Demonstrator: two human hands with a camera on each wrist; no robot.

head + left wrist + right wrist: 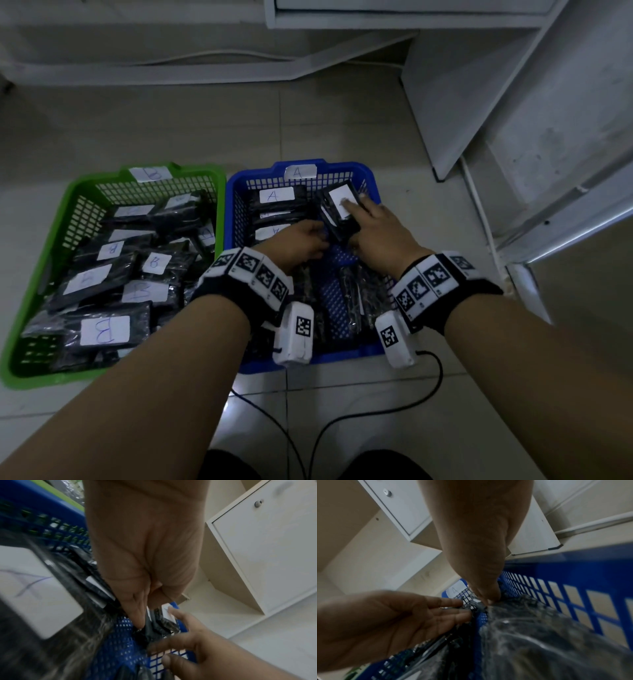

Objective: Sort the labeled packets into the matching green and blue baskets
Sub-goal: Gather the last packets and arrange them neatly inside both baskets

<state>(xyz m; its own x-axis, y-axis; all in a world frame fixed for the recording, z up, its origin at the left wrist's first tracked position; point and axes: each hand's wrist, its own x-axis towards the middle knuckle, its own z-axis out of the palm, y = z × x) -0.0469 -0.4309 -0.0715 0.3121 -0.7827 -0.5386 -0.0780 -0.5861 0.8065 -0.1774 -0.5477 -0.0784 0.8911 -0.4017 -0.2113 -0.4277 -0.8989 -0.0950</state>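
The green basket (54, 219) tagged B sits on the left, full of black packets with white B labels (104, 330). To its right is the blue basket (236, 185), tagged A, with both hands inside it. My right hand (363, 222) grips a tilted black packet (337, 195), index finger lying on its white label. My left hand (308, 236) touches that packet's lower left edge with straight fingers. In the left wrist view the packet (157, 624) stands between the left hand (142, 615) and the right hand (185, 635). The letter on its label is hidden.
Packets labelled A (275, 196) stand in a row at the blue basket's far left, and more lie on its floor (352, 294). A white cabinet (479, 85) stands at the back right. Black cables (428, 377) trail over the tiled floor in front.
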